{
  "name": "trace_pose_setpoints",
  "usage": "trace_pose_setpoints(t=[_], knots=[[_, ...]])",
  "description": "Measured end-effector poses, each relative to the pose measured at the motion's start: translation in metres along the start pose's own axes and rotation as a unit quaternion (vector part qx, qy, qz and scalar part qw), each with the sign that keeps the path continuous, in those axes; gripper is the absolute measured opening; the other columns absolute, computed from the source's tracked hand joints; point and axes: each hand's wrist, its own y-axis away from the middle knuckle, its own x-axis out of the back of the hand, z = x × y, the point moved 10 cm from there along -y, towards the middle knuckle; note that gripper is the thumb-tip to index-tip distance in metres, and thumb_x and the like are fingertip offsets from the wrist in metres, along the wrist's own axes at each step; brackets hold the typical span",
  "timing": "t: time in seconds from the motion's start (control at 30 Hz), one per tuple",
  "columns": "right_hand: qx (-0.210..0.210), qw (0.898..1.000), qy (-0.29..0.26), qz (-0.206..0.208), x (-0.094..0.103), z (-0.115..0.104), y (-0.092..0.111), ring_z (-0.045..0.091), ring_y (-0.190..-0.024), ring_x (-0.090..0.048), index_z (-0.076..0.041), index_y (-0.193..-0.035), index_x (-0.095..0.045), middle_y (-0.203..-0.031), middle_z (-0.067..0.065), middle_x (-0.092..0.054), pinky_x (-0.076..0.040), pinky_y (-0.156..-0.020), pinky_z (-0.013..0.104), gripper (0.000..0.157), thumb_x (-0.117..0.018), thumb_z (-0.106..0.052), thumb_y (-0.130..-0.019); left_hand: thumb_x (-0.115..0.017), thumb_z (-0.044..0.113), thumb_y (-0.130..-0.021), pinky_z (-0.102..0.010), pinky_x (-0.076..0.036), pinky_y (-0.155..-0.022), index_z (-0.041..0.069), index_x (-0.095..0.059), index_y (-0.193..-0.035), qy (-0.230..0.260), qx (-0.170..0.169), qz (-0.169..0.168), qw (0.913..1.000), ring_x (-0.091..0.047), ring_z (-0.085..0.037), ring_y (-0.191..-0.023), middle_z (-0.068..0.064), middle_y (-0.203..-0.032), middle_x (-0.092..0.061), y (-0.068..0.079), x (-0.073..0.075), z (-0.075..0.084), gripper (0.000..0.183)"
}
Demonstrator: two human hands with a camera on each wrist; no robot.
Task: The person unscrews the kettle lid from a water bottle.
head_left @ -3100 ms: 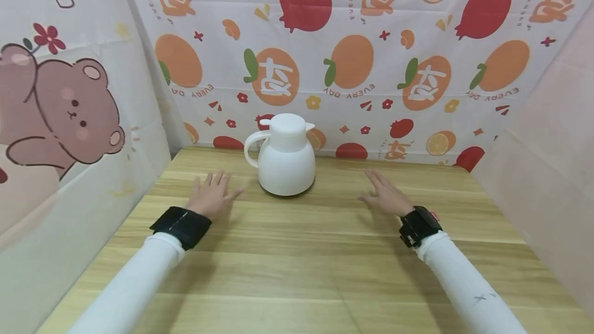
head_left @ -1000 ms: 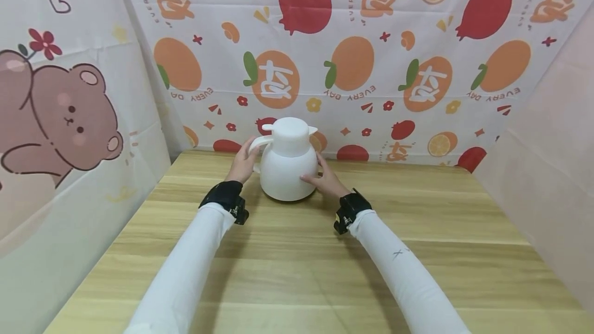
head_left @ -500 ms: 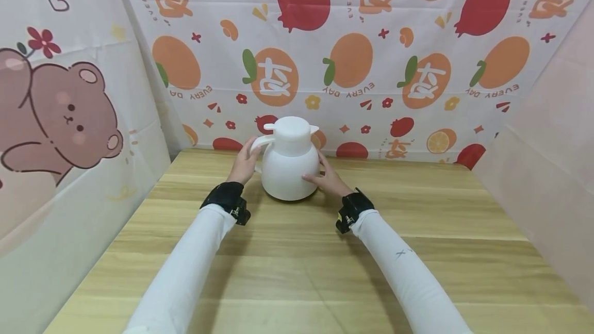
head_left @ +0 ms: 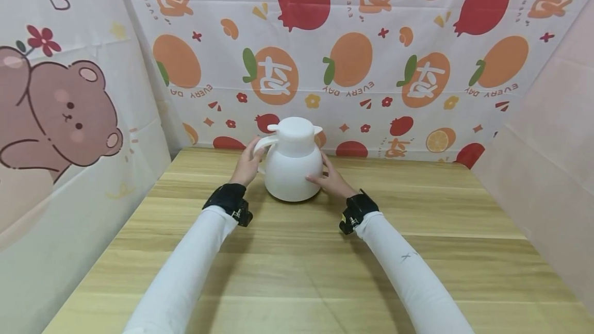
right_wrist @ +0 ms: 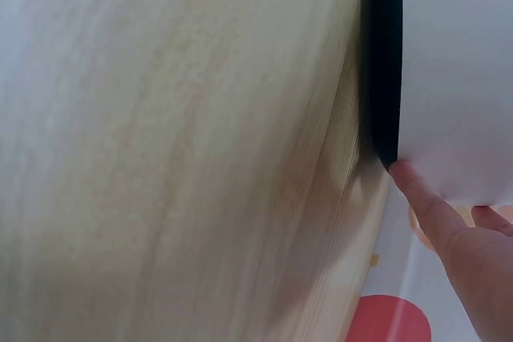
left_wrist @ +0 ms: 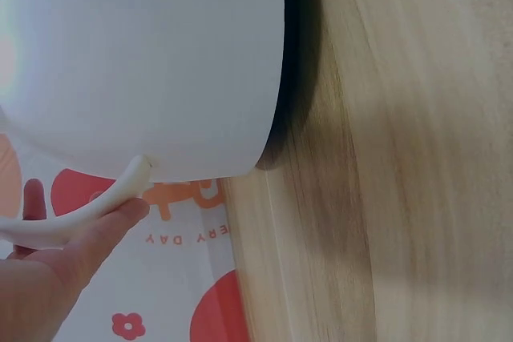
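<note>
One white vacuum jug (head_left: 293, 174) stands upright on a wood-grain tabletop (head_left: 287, 272), near its back edge, between a person's left hand (head_left: 246, 165) and right hand (head_left: 335, 182). The left hand is clamped on the handle (head_left: 265, 142): in the left wrist view the curved grip passes between its digits, the hand lying just beside the jug's body. The right hand touches the opposite flank, its thumb (head_left: 313, 178) apart from the fingers and laid across the near face of the body, while the fingers reach toward the far side, where their tips are partly hidden. The jug's body is smooth, matt and rounded, widest low down and narrowing to a broad collar beneath a cylindrical lid (head_left: 297, 130). A small lever (head_left: 273, 128) projects from the lid above the handle; a short pointed spout (head_left: 317, 130) projects opposite, toward the right hand's side. A dark base (right_wrist: 386, 62) rings the underside, best seen in the two wrist views. Behind the jug hangs a white cloth (head_left: 371, 14) printed with oranges, red fruit and small flowers.
</note>
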Motion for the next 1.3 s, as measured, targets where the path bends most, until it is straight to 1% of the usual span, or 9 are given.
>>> trace_pose_setpoints(t=[0.27, 0.4, 0.5, 0.63, 0.73, 0.9, 1.1, 1.13, 1.3], knots=[[0.002, 1.000, -0.002, 0.003, 0.002, 0.001, 0.005, 0.044, -0.138, -0.030, -0.038, -0.151, -0.002, -0.160, 0.012, -0.013, -0.039, -0.104, 0.062, 0.091, -0.066, -0.031, -0.086, -0.034, 0.021, -0.103, -0.057, -0.032, -0.112, 0.004, -0.020, -0.150, -0.002, 0.001, 0.000, 1.0000, -0.037, -0.043, -0.131, -0.018, -0.161, -0.014, 0.001, -0.005, 0.001, 0.052], [-0.002, 1.000, 0.002, 0.004, 0.002, 0.001, 0.007, 0.043, -0.138, -0.030, -0.036, -0.152, -0.002, -0.160, 0.012, -0.012, -0.039, -0.105, 0.060, 0.092, -0.066, -0.031, -0.086, -0.035, 0.022, -0.103, -0.060, -0.032, -0.110, 0.008, -0.023, -0.150, -0.004, 0.011, -0.005, 0.9999, -0.039, -0.044, -0.129, -0.019, -0.159, -0.022, 0.002, -0.006, -0.001, 0.051], [-0.007, 1.000, -0.002, -0.002, 0.002, -0.002, 0.009, 0.044, -0.138, -0.029, -0.033, -0.152, -0.002, -0.161, 0.014, -0.011, -0.038, -0.106, 0.061, 0.093, -0.067, -0.030, -0.085, -0.034, 0.023, -0.103, -0.060, -0.032, -0.111, 0.009, -0.021, -0.151, -0.004, 0.017, -0.008, 0.9998, -0.038, -0.044, -0.130, -0.022, -0.156, -0.026, 0.003, -0.005, -0.003, 0.051], [-0.009, 1.000, -0.009, -0.020, -0.001, -0.013, 0.014, 0.047, -0.139, -0.027, -0.027, -0.153, -0.001, -0.161, 0.018, -0.009, -0.035, -0.107, 0.062, 0.095, -0.067, -0.027, -0.085, -0.034, 0.024, -0.103, -0.060, -0.033, -0.109, 0.008, -0.017, -0.152, -0.003, 0.015, -0.006, 0.9999, -0.039, -0.045, -0.127, -0.023, -0.157, -0.024, 0.007, -0.002, -0.002, 0.054], [-0.011, 1.000, -0.011, -0.022, -0.002, -0.016, 0.016, 0.047, -0.139, -0.026, -0.025, -0.153, -0.001, -0.160, 0.019, -0.009, -0.035, -0.108, 0.062, 0.094, -0.067, -0.026, -0.085, -0.035, 0.025, -0.103, -0.059, -0.032, -0.110, 0.007, -0.017, -0.152, 0.002, 0.013, -0.003, 0.9999, -0.039, -0.045, -0.128, -0.022, -0.158, -0.021, 0.008, -0.002, -0.001, 0.055], [-0.012, 1.000, -0.004, -0.004, 0.002, -0.004, 0.012, 0.044, -0.139, -0.028, -0.030, -0.153, -0.004, -0.160, 0.015, -0.011, -0.037, -0.107, 0.061, 0.093, -0.068, -0.031, -0.085, -0.034, 0.030, -0.102, -0.059, -0.033, -0.111, 0.009, -0.015, -0.152, -0.007, 0.014, -0.008, 0.9998, -0.038, -0.044, -0.130, -0.020, -0.160, -0.017, 0.007, -0.005, -0.003, 0.057], [-0.007, 1.000, 0.014, 0.010, 0.005, 0.006, 0.012, 0.044, -0.138, -0.030, -0.032, -0.152, -0.002, -0.160, 0.015, -0.012, -0.038, -0.106, 0.061, 0.093, -0.066, -0.035, -0.085, -0.033, 0.031, -0.103, -0.057, -0.031, -0.113, 0.010, -0.017, -0.152, -0.012, 0.012, -0.007, 0.9998, -0.034, -0.041, -0.135, -0.019, -0.161, -0.016, 0.008, -0.010, -0.002, 0.056], [-0.008, 1.000, 0.015, 0.010, 0.005, 0.006, 0.012, 0.044, -0.138, -0.030, -0.031, -0.152, -0.001, -0.160, 0.015, -0.012, -0.038, -0.106, 0.061, 0.093, -0.066, -0.035, -0.085, -0.034, 0.036, -0.101, -0.054, -0.036, -0.110, 0.012, -0.020, -0.151, -0.015, 0.003, 0.005, 0.9999, -0.038, -0.039, -0.132, -0.019, -0.159, -0.020, 0.009, -0.009, -0.001, 0.057], [-0.011, 1.000, 0.017, 0.012, 0.009, 0.007, 0.014, 0.044, -0.137, -0.031, -0.032, -0.152, -0.001, -0.159, 0.015, -0.013, -0.039, -0.106, 0.060, 0.094, -0.067, -0.034, -0.085, -0.035, 0.036, -0.101, -0.055, -0.036, -0.109, 0.014, -0.021, -0.151, -0.020, 0.010, 0.008, 0.9997, -0.040, -0.040, -0.131, -0.019, -0.159, -0.021, 0.012, -0.012, 0.002, 0.056]])
